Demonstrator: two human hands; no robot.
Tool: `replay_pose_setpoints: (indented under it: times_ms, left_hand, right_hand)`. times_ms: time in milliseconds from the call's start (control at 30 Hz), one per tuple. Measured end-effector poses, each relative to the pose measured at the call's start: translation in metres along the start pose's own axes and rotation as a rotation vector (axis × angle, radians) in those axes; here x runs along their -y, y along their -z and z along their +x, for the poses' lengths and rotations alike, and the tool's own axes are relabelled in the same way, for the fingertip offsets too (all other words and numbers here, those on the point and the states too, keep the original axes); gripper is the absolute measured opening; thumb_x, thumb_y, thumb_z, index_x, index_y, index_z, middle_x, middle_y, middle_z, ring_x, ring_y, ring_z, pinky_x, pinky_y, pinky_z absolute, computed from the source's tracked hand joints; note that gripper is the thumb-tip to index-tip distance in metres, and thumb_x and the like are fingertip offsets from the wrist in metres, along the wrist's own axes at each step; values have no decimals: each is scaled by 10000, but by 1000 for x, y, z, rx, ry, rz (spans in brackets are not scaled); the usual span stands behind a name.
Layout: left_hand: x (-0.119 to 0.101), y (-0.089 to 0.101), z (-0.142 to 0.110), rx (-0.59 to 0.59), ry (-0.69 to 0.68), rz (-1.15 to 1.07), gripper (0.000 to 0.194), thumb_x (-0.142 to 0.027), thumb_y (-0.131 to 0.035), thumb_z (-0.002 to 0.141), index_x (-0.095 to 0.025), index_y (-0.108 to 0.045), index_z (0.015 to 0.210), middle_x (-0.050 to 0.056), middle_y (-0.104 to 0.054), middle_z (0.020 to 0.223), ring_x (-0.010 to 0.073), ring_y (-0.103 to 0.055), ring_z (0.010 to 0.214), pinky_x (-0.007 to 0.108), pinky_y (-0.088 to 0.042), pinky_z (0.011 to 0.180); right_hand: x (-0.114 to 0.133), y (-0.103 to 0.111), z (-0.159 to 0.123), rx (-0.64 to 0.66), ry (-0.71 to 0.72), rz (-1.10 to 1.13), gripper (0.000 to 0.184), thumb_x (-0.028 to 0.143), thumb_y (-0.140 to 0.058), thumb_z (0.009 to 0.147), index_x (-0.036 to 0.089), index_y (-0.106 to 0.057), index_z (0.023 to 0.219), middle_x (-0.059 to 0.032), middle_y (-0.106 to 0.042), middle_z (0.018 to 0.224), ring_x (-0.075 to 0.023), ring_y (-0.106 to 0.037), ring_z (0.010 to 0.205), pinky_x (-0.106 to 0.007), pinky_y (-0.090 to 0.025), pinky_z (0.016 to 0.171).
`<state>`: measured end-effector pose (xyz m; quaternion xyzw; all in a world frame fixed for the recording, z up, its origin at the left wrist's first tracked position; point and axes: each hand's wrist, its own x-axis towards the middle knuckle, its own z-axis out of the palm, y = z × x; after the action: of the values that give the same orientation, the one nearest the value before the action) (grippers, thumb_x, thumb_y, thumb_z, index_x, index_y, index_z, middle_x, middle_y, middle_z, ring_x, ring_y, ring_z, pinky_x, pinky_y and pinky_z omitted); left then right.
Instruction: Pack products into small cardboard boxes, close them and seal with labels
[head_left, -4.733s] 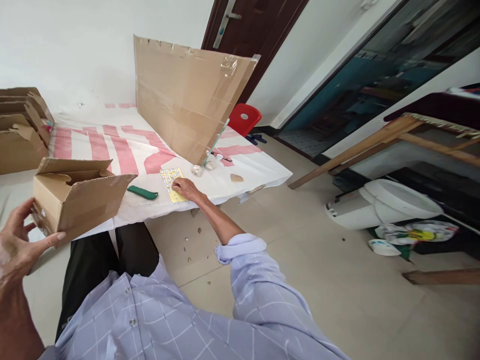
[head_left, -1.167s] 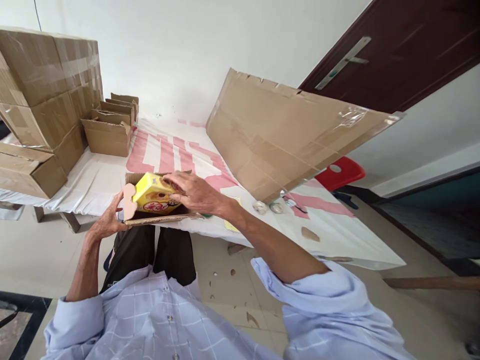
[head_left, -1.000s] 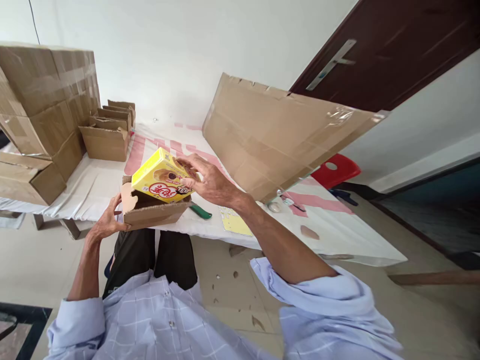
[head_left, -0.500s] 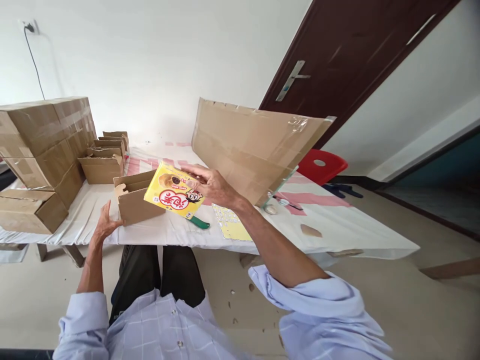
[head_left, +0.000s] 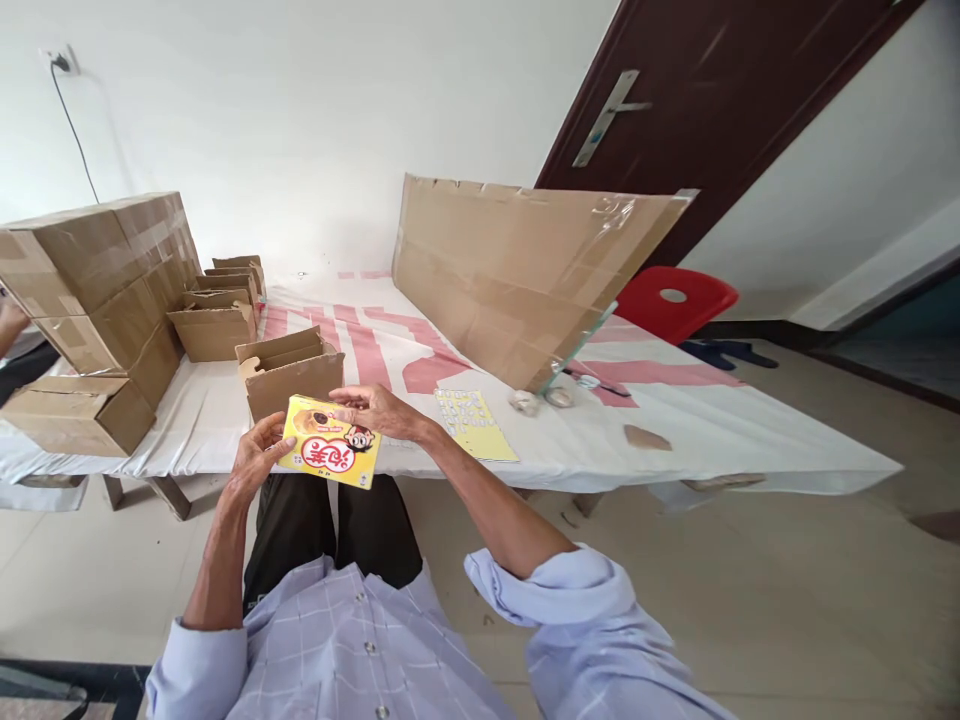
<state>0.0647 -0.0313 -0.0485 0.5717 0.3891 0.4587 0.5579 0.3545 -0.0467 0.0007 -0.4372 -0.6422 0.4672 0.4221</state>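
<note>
A flat yellow printed box [head_left: 330,445] with red lettering and a cartoon face is held between both hands just over the table's front edge. My left hand [head_left: 257,450] grips its left end, and my right hand [head_left: 375,410] pinches its upper right side. Right behind it stands an open brown cardboard carton [head_left: 294,385], its flaps up; its inside is mostly hidden. To the right lies a yellow sheet [head_left: 480,430] with rows of small white labels on it.
Taped cartons [head_left: 97,260] are stacked at the left, beside a row of open cartons [head_left: 214,330]. A large cardboard panel [head_left: 517,270] leans behind the sheet, with tape rolls [head_left: 559,396] at its foot. A red chair [head_left: 679,300] stands beyond the table [head_left: 750,440].
The yellow box has come down and toward me, away from above the carton. My left hand has left the carton and taken hold of the box's left end.
</note>
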Motion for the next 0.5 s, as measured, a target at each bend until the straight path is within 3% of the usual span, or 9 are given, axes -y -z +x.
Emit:
replay_pose_setpoints:
  times_ms: [100, 167, 300, 400, 500]
  left_hand:
    - [2, 4, 9, -175, -61, -101, 871, -630, -1043, 658, -167, -745, 1333, 142, -823, 1170, 309, -787, 1049, 405, -642, 854]
    - [7, 7, 9, -217, -107, -173, 903, -664, -1006, 703, -196, -696, 1410, 154, -796, 1282, 318, -780, 1125, 384, -645, 829]
    - [29, -8, -12, -54, -41, -238, 951, -621, -1001, 731, -246, -624, 1520, 178, -759, 1404, 372, -762, 1262, 381, -663, 821]
    - [47, -35, -27, 38, 40, -246, 1010, -596, -1037, 679, -247, -615, 1528, 192, -767, 1422, 410, -771, 1281, 387, -666, 813]
    - [51, -47, -25, 20, 104, -224, 926, -636, -1013, 707, -214, -664, 1454, 200, -804, 1375, 402, -825, 1149, 419, -667, 817]
  right_hand:
    - [-9, -6, -9, 34, -52, 130, 586, 575, -960, 792, 191, -849, 1221, -61, -850, 993, -197, -755, 766, -306, -635, 655]
    - [-20, -15, -16, -116, -22, 309, 577, 582, -972, 758, 208, -827, 1173, -51, -849, 1037, -202, -770, 825, -310, -655, 700]
    - [-48, -50, -27, -502, 46, 679, 571, 559, -1010, 695, 251, -727, 1083, -30, -831, 1042, -214, -776, 893, -350, -691, 768]
    - [-63, -78, -37, -579, 52, 803, 562, 524, -1008, 715, 270, -674, 1090, -28, -825, 1124, -226, -785, 975, -387, -708, 837]
    - [-69, -89, -47, -568, -11, 777, 640, 501, -1010, 697, 280, -655, 1181, -44, -819, 1224, -256, -797, 1047, -430, -713, 884]
